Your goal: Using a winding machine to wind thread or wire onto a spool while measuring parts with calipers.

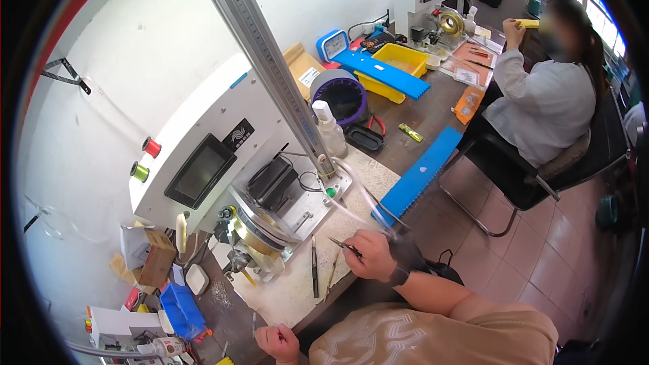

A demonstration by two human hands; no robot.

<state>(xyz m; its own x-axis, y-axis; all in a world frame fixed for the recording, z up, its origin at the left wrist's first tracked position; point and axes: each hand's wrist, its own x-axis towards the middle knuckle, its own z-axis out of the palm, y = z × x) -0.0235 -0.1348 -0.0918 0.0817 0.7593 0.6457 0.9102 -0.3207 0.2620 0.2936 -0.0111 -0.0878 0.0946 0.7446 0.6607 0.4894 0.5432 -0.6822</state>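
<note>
My right hand (pixel 372 255), a watch on its wrist, is closed around dark metal tweezers (pixel 346 246). Their tips point left, over a pale work mat (pixel 284 295). My left hand (pixel 278 343) is at the near edge of the bench with its fingers curled closed. A thin grey strip (pixel 254 323) stands up beside those fingers; what they grip is too small to make out. Between the hands and the machine, a black pen-like tool (pixel 314 274) and a thin yellowish stick (pixel 332 276) lie on the mat. A white machine (pixel 209 128) with a brass-coloured wheel (pixel 253 233) stands ahead.
A metal column (pixel 260 47) rises beside the machine. Blue bin (pixel 181 311) and cartons (pixel 157 257) crowd the left. Rightward are a spray bottle (pixel 330 132), purple-rimmed tub (pixel 340 98), blue strip (pixel 419 172) and yellow tray (pixel 392 71). A co-worker (pixel 547 101) sits at another machine (pixel 419 7).
</note>
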